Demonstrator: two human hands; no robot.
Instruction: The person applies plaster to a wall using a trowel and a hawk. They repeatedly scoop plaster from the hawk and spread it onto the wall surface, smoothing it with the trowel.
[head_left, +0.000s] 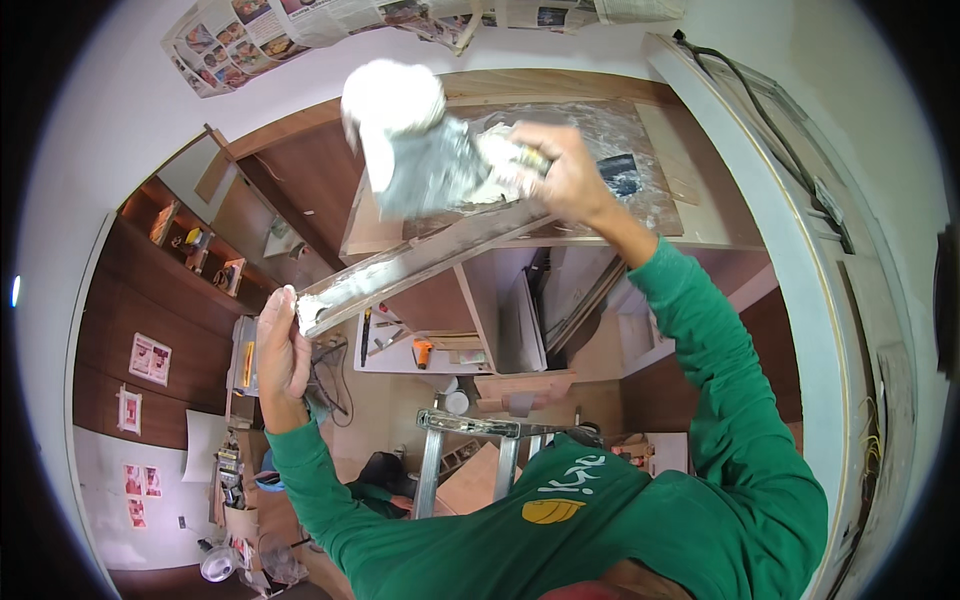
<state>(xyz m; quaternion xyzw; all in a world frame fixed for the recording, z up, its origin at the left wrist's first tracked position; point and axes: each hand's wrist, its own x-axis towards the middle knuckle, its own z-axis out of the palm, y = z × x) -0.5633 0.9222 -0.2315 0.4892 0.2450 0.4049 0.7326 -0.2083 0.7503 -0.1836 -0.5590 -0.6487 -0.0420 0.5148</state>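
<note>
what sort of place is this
Likely a room being renovated: newspaper sheets line the wall, a metal stepladder stands below, and the right hand holds a wide putty knife loaded with white paste.

The view comes from the left of two fisheye cameras worn side by side on the person's head, looking steeply down and forward, upright, with straight edges bowing toward a dark, rounded rim. It sits close above the green shirt (450,540) along the lower edge, near enough for the left hand (283,345) and right hand (567,175) to show large. Beyond them it takes in a ladder (468,424) and the floor (398,402) well below, with a pale wall (560,52) toward the top.
</note>
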